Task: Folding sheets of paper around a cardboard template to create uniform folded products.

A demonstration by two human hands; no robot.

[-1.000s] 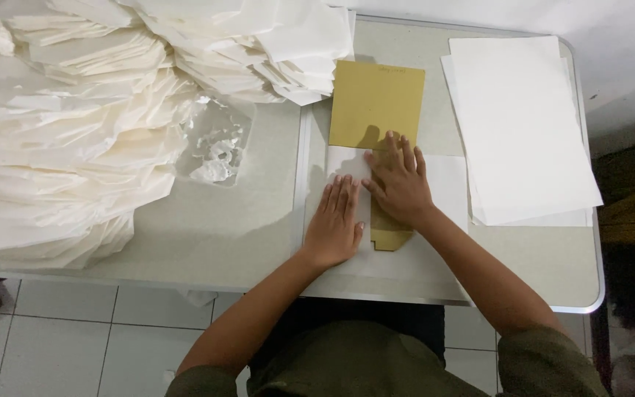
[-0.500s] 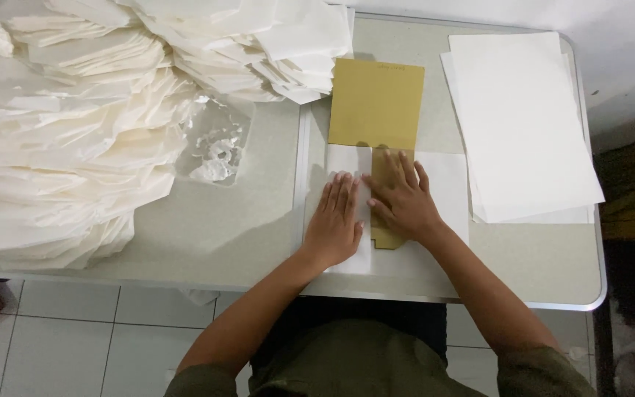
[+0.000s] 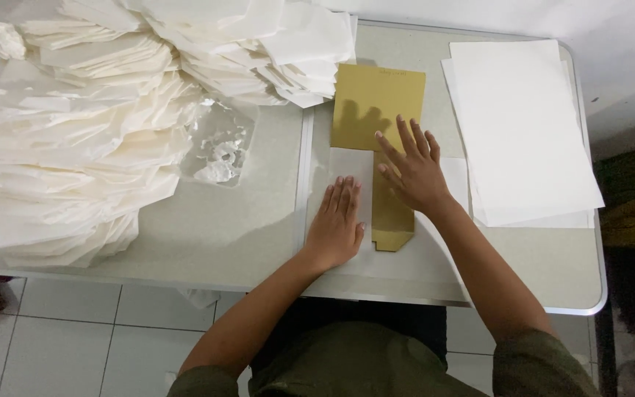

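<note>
While the left hand (image 3: pixel 338 229) presses flat, fingers spread, on the translucent white paper sheet (image 3: pixel 347 167), the right hand (image 3: pixel 414 170) lies open-fingered on the mustard-gold cardboard template (image 3: pixel 378 106) mid-surface, its right side still unwrapped.

Your left hand (image 3: pixel 338 224) flat on white sheet (image 3: pixel 347 165), right hand (image 3: pixel 413 170) spread over gold card template (image 3: pixel 378 110); white paper stack (image 3: pixel 519 125) on your rt, table (image 3: pixel 259 220) under all.

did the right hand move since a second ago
Yes. The right hand slid up the gold card, away from the table's near edge, fingers now spread.
</note>
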